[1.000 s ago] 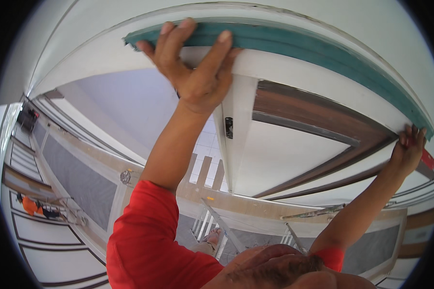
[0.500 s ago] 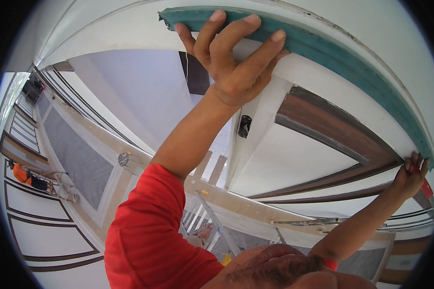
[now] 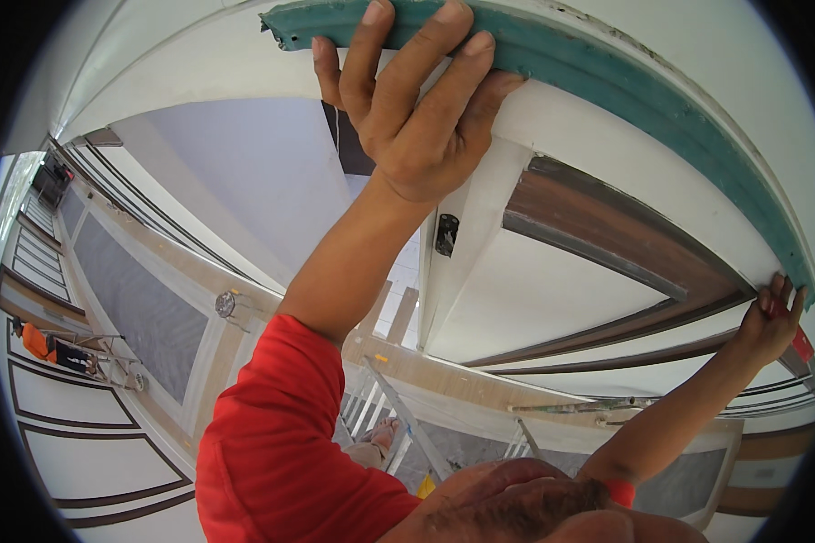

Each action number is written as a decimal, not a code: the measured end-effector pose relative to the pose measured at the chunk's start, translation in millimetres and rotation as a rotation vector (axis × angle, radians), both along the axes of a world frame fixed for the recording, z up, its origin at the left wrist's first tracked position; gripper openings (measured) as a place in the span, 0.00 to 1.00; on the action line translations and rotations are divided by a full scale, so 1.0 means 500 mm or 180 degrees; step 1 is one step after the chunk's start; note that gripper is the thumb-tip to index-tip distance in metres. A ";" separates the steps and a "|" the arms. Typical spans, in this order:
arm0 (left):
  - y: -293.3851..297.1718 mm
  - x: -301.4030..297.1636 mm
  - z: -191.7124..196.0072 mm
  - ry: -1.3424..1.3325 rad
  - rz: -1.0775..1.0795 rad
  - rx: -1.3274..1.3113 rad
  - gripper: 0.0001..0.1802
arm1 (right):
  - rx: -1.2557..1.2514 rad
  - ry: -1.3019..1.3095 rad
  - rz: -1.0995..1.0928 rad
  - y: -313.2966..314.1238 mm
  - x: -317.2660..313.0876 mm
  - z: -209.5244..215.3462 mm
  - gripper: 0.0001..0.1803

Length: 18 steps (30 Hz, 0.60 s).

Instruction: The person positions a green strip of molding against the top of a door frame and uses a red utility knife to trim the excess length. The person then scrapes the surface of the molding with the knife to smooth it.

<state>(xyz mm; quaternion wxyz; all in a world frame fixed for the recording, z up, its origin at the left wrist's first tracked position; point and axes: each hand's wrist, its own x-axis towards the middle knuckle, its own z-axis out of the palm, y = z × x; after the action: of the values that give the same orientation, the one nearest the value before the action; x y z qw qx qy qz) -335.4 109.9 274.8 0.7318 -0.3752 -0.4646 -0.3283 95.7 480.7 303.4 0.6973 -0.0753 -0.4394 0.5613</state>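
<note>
Since the earlier frames, the left hand [image 3: 417, 118] has come closer to the camera and more to the right along the green strip [image 3: 607, 81], and the view has turned a little, so the strip's left end now sits near the top centre. This long teal strip lies against the white ceiling [image 3: 752, 72] and curves from the top middle down to the right edge. The left hand presses it from below: the fingers [image 3: 444, 36] are spread flat over the strip, with the grip released, not closed around it. The right hand [image 3: 770, 317] is far to the right, at the other end of the strip; its fingertips touch the strip there, beside a small red object [image 3: 801, 344], but I cannot tell whether that grip is closed on something. Both arms wear red sleeves [image 3: 272, 434]. Below the strip there is a brown recessed panel [image 3: 607, 226] and a small black hinge-like fitting [image 3: 445, 233] on a white frame.
</note>
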 end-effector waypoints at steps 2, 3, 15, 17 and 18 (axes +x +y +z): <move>0.021 0.006 0.016 0.0096 -0.0394 0.0245 0.14 | 0.0026 -0.0003 0.0045 0.005 0.005 -0.002 0.15; 0.029 0.011 0.023 0.0140 -0.0663 0.0411 0.15 | -0.0003 0.0008 -0.0017 0.009 0.004 -0.005 0.15; 0.031 0.021 0.039 0.0273 -0.0668 0.0387 0.13 | -0.0040 0.0064 -0.0054 0.008 0.000 -0.009 0.14; 0.028 0.024 0.038 0.0221 -0.0657 0.0362 0.14 | -0.0048 0.0063 -0.0102 -0.003 -0.010 -0.004 0.14; 0.027 0.024 0.040 0.0196 -0.0648 0.0349 0.14 | -0.0010 0.0041 -0.0093 0.001 -0.008 -0.005 0.14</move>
<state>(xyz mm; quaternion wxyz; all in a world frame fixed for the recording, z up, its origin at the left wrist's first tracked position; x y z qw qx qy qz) -323.2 123.4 294.7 0.7281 -0.3898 -0.3827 -0.4142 91.5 481.4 300.8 0.7082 -0.0792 -0.4328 0.5522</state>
